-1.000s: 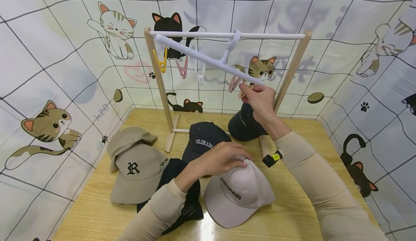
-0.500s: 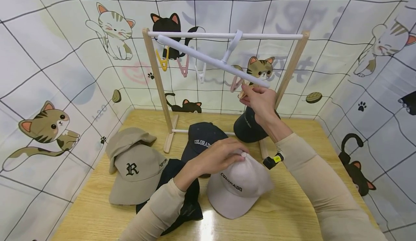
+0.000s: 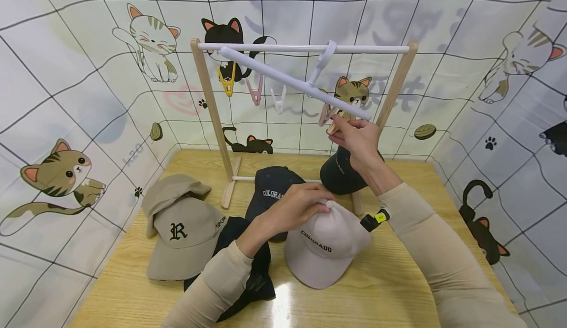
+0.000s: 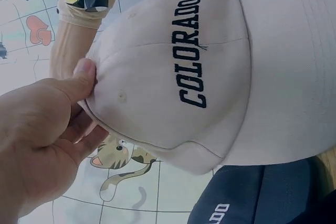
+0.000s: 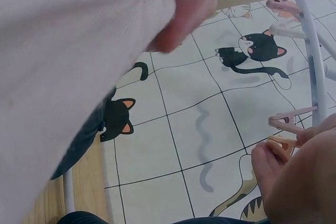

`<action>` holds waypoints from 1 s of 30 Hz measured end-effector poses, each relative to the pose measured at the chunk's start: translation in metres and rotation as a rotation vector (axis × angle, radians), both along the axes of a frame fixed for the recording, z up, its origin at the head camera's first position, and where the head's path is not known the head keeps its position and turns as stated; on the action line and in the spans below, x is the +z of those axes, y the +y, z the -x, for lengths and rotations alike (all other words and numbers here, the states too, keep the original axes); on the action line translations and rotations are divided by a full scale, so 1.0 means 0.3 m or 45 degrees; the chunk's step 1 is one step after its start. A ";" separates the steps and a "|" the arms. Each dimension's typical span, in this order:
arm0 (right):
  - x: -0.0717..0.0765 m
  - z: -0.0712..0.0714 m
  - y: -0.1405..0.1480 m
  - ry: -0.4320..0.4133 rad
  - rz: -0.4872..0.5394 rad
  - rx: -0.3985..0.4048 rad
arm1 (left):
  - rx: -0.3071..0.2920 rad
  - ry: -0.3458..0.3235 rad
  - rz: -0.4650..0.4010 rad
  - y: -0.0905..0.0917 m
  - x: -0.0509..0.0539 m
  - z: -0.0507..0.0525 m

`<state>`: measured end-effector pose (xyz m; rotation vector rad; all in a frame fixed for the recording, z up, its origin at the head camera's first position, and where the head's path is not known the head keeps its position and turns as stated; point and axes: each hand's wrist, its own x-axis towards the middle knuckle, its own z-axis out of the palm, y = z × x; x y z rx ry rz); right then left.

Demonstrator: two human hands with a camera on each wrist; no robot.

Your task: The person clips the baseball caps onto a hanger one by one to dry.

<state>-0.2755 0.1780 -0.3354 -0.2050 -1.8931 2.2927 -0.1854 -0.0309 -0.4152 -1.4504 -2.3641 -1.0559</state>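
Observation:
My left hand (image 3: 296, 212) pinches the top of a pale pink baseball cap (image 3: 338, 232) lettered COLORADO, its brim pointing down. In the left wrist view, the thumb lies on the crown with fingers curled under it. My right hand (image 3: 362, 138) pinches a peach-coloured clip (image 5: 281, 145) near the low right end of a pale lilac hanger (image 3: 274, 74). Behind that hand is a dark baseball cap (image 3: 338, 173); the hand and wrist hide its upper part, so I cannot tell what supports it.
The hanger tilts on a wood-and-white rack (image 3: 266, 47). Yellow (image 3: 227, 79), pink (image 3: 254, 90) and white clips (image 3: 278, 99) hang along it. On the wooden table (image 3: 381, 288) lie a navy COLORADO cap (image 3: 270, 185), beige caps (image 3: 190, 239) and a black cap (image 3: 259, 288).
My left hand has lifted the pale pink cap slightly up toward the rack. The hanger, right hand and dark cap behind it have shifted a little right.

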 end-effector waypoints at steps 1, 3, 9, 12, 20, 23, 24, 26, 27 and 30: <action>0.001 -0.001 0.001 -0.002 -0.014 0.002 | 0.009 0.019 0.004 0.000 0.002 -0.001; 0.004 -0.005 0.004 -0.007 -0.023 0.002 | 0.029 0.044 0.013 0.000 0.006 -0.002; 0.006 -0.012 0.015 -0.022 -0.012 -0.004 | 0.085 0.028 0.039 -0.006 0.006 0.004; 0.008 -0.013 0.014 -0.007 -0.036 -0.017 | 0.106 -0.002 0.041 -0.010 -0.002 0.015; 0.027 -0.024 0.006 0.020 -0.032 -0.015 | 0.066 -0.274 -0.165 -0.017 -0.006 0.050; 0.033 -0.027 0.006 0.019 -0.068 -0.019 | 0.068 -0.396 -0.221 -0.016 -0.001 0.064; 0.035 -0.027 0.008 0.019 -0.068 -0.016 | 0.066 -0.427 -0.236 -0.015 0.002 0.070; 0.039 -0.028 0.011 0.012 -0.080 -0.003 | 0.058 -0.483 -0.261 -0.011 0.006 0.081; 0.041 -0.029 0.012 0.010 -0.084 0.003 | 0.049 -0.508 -0.274 -0.009 0.009 0.087; 0.049 -0.032 0.015 0.002 -0.096 0.018 | 0.028 -0.587 -0.304 -0.001 0.016 0.104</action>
